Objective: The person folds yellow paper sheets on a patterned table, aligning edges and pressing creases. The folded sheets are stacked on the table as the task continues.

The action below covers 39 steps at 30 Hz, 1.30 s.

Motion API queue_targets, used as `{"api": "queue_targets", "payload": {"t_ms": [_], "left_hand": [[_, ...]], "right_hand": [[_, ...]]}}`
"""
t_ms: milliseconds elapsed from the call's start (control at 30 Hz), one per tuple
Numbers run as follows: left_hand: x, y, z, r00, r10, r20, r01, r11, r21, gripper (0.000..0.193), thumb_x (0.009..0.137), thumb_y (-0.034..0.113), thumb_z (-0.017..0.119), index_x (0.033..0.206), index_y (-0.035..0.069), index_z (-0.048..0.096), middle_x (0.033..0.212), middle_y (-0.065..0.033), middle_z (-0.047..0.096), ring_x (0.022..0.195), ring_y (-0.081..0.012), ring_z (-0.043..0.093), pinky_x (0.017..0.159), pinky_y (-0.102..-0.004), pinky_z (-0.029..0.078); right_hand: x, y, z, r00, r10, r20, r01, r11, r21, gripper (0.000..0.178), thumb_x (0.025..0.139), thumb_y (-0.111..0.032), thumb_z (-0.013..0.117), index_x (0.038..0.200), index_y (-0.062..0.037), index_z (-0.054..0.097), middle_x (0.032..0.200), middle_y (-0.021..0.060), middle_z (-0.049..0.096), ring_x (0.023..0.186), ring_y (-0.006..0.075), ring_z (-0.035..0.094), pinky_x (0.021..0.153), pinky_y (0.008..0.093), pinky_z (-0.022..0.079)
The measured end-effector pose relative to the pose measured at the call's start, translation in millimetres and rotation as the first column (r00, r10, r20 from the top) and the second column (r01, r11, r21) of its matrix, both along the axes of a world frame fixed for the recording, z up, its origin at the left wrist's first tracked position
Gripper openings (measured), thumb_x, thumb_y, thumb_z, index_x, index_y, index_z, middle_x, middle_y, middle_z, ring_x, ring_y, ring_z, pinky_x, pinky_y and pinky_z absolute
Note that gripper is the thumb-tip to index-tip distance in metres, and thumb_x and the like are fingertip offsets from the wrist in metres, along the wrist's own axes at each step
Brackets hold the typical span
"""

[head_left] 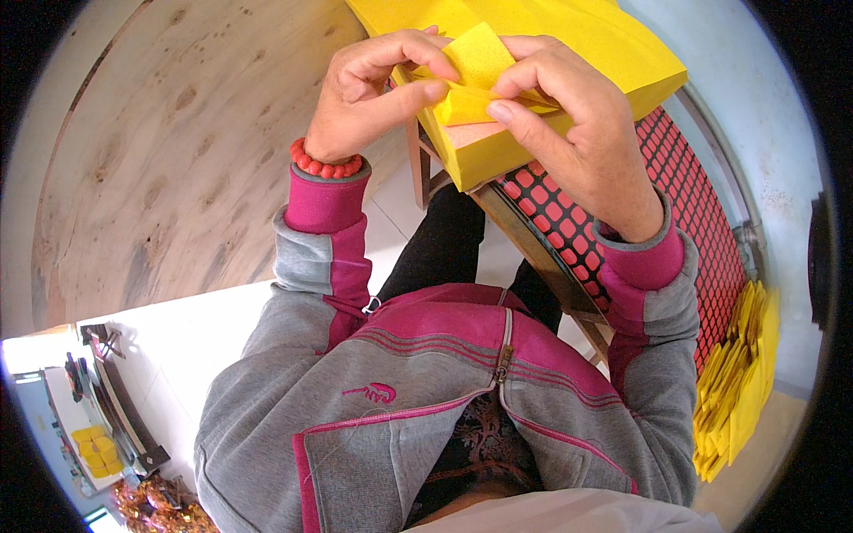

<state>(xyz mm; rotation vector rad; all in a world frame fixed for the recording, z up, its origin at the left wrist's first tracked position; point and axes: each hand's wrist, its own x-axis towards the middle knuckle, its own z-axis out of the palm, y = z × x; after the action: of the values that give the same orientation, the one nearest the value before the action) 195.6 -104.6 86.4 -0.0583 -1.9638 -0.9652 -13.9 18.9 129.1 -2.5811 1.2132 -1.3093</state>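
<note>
A small piece of folded yellow paper (478, 59) is held between my two hands at the top of the view, with a square flap standing up from its folds. My left hand (378, 84), wearing a red beaded bracelet, pinches its left side between thumb and fingers. On the opposite side my right hand (577, 111) grips the fold with thumb and forefinger. Directly beneath lies a thick yellow block (622, 44), perhaps a stack of paper sheets, with a pale pinkish patch showing at its near corner.
The block rests on a wooden-framed stand with a red-and-black patterned surface (684, 186). Several folded yellow pieces (736, 382) are bunched at its right end. A large wooden board (169, 151) stands on the left. More yellow items (98, 451) lie at lower left, near shiny orange-gold material (160, 506).
</note>
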Motion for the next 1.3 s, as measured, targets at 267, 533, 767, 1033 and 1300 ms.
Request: {"api": "queue_targets", "payload": {"t_ms": [267, 533, 767, 1033, 1300], "left_hand": [[-5, 6, -12, 0.991, 0.124, -0.046, -0.100, 0.929, 0.356, 0.008, 0.092, 0.000, 0.065, 0.098, 0.004, 0.061, 0.097, -0.0025, 0.067, 0.091, -0.0111, 0.064, 0.102, -0.0321, 0.046], [-5, 8, -9, 0.997, 0.034, -0.068, -0.012, 0.952, 0.306, 0.009, 0.089, 0.000, 0.064, 0.097, 0.002, 0.068, 0.097, -0.0004, 0.068, 0.093, -0.0107, 0.062, 0.105, -0.0326, 0.040], [3, 0, 1, 0.999, -0.049, 0.007, 0.049, 0.998, 0.042, 0.011, 0.086, 0.001, 0.065, 0.096, 0.003, 0.068, 0.096, -0.0017, 0.068, 0.099, -0.0111, 0.062, 0.112, -0.0362, 0.036], [-3, 9, -8, 0.999, 0.051, -0.015, -0.044, 0.954, 0.298, 0.008, 0.090, 0.002, 0.068, 0.096, 0.004, 0.063, 0.095, -0.0010, 0.067, 0.093, -0.0107, 0.062, 0.103, -0.0324, 0.044], [-2, -2, -17, 0.991, 0.111, -0.081, -0.080, 0.944, 0.319, 0.009, 0.095, -0.003, 0.059, 0.099, 0.004, 0.057, 0.099, -0.0048, 0.067, 0.096, -0.0125, 0.063, 0.096, -0.0284, 0.048]], "right_hand": [[0, 6, 5, 0.995, -0.045, 0.086, 0.036, 0.994, 0.103, 0.016, 0.083, -0.002, 0.072, 0.092, -0.0005, 0.058, 0.121, 0.0173, 0.063, 0.101, 0.0210, 0.064, 0.087, 0.0288, 0.050], [-2, 1, 1, 0.998, 0.031, -0.050, -0.030, 0.999, 0.022, 0.011, 0.087, -0.003, 0.067, 0.095, 0.0015, 0.061, 0.116, 0.0192, 0.062, 0.100, 0.0312, 0.063, 0.087, 0.0335, 0.048], [-1, 0, -1, 1.000, 0.019, -0.005, -0.019, 1.000, -0.019, 0.012, 0.087, -0.002, 0.067, 0.094, 0.0014, 0.060, 0.113, 0.0185, 0.063, 0.098, 0.0293, 0.063, 0.086, 0.0328, 0.048], [1, 4, 1, 0.993, -0.020, 0.117, 0.011, 0.997, 0.073, 0.017, 0.086, -0.004, 0.070, 0.097, 0.0008, 0.059, 0.118, 0.0174, 0.064, 0.101, 0.0239, 0.065, 0.088, 0.0298, 0.049], [-1, 0, 1, 0.998, 0.010, -0.069, -0.013, 0.999, -0.040, 0.012, 0.086, -0.005, 0.069, 0.093, 0.0012, 0.061, 0.114, 0.0205, 0.063, 0.102, 0.0321, 0.063, 0.089, 0.0345, 0.049]]}}
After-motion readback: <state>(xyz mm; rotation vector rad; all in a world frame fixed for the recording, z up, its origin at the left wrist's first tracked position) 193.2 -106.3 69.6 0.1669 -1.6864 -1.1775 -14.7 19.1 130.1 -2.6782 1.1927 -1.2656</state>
